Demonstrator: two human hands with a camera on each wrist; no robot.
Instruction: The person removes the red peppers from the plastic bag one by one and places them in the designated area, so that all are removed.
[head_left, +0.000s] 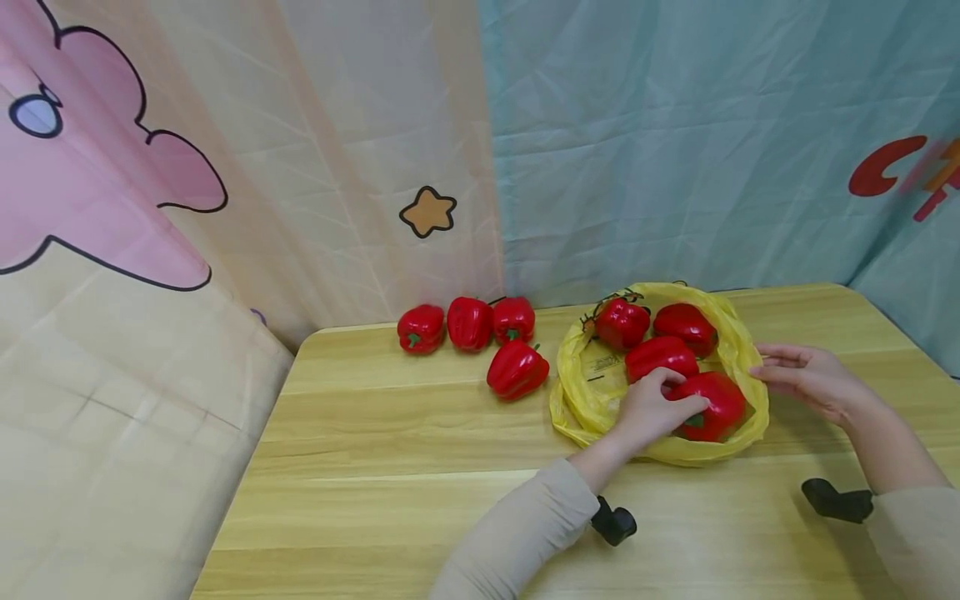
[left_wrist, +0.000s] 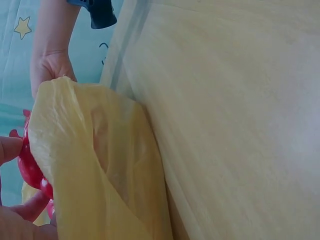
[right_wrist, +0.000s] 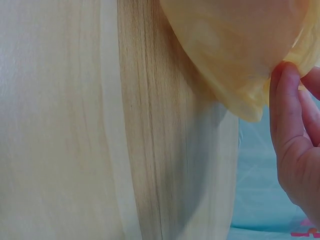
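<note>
A yellow plastic bag [head_left: 572, 398] lies on the table with its mouth rolled wide, and several red bell peppers sit inside. My left hand [head_left: 651, 408] reaches over the near rim and grips the nearest bell pepper [head_left: 726, 407] with thumb and fingers. In the left wrist view that pepper [left_wrist: 30, 167] is partly hidden by the bag wall [left_wrist: 100, 165]. On the right side, my right hand [head_left: 813, 379] pinches the bag's edge. The right wrist view shows its fingertips meeting on the thin yellow plastic [right_wrist: 235, 45].
Left of the bag, several more red bell peppers lie loose, one pepper [head_left: 517, 370] closer to it than the others [head_left: 422, 328]. A printed curtain [head_left: 637, 150] hangs behind the wooden table [head_left: 375, 492]. Black wrist devices [head_left: 836, 502] sit under both forearms.
</note>
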